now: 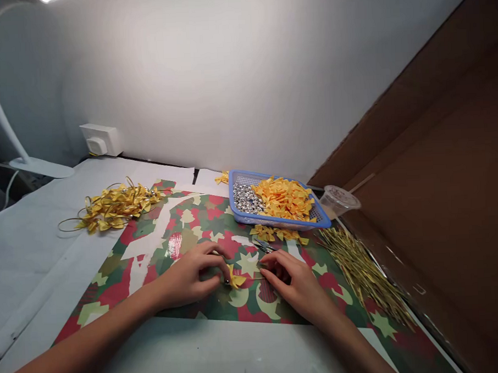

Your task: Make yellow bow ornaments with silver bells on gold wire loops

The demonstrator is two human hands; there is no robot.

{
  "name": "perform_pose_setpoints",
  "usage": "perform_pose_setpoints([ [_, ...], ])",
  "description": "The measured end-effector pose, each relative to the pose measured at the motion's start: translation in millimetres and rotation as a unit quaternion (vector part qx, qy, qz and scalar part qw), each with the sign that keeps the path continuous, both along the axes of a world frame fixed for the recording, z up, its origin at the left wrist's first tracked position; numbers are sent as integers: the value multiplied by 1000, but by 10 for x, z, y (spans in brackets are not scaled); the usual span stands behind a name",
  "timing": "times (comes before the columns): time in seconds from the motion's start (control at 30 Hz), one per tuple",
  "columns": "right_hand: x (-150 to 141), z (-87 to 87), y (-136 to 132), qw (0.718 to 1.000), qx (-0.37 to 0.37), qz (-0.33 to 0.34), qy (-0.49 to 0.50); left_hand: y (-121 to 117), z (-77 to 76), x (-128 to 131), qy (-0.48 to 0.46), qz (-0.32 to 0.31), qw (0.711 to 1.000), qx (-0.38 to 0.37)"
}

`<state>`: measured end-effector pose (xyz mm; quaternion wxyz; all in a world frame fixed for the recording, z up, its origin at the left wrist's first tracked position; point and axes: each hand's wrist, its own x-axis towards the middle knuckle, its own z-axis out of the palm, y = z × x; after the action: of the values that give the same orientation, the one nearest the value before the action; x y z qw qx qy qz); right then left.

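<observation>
My left hand [199,271] is curled with its fingertips closed at the left edge of a yellow ribbon bow [236,280]. A small dark, shiny bead or bell shows at those fingertips. From the bow a thin gold-coloured tie [255,278] runs right to my right hand [292,281], whose thumb and forefinger pinch its end. Just beyond the right hand lies a metal tool with pointed tips [263,245], partly hidden by the fingers. Both hands are low over a red and green patterned sheet [221,306].
A blue basket [275,223] holds silver bells [248,199] and yellow bows [285,198]. Left lies a pile of bows on looped ties [118,206]; right, a bundle of gold ties [366,272] and a clear plastic cup [338,201]. Cardboard [441,161] stands at the right.
</observation>
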<state>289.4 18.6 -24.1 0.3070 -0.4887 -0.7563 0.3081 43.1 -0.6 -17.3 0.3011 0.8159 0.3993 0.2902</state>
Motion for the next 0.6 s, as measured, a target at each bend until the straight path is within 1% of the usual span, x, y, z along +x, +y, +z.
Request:
perform_pose_setpoints([
  [0.1, 241, 15, 41, 997, 35, -69, -25, 6, -73, 7, 2, 27, 998, 61],
  [0.2, 689, 91, 178, 979, 70, -175, -76, 13, -125, 24, 0, 59, 991, 118],
  [0.27, 998, 151, 289, 964, 66, -224, -125, 17, -133, 35, 4, 75, 987, 139],
  [0.3, 1124, 175, 339, 959, 48, -235, -152, 19, -130, 39, 7, 81, 986, 144],
  [0.33, 1222, 192, 384, 955, 23, -235, -178, 20, -123, 42, 11, 87, 985, 148],
  [0.4, 1323, 200, 452, 949, -31, -216, -226, 21, -107, 48, 14, 96, 984, 152],
  [0.5, 1306, 159, 518, 937, -105, -184, -278, 19, -91, 55, 18, 108, 982, 152],
  [0.6, 1255, 129, 571, 927, -148, -174, -297, 16, -87, 59, 18, 111, 982, 150],
])
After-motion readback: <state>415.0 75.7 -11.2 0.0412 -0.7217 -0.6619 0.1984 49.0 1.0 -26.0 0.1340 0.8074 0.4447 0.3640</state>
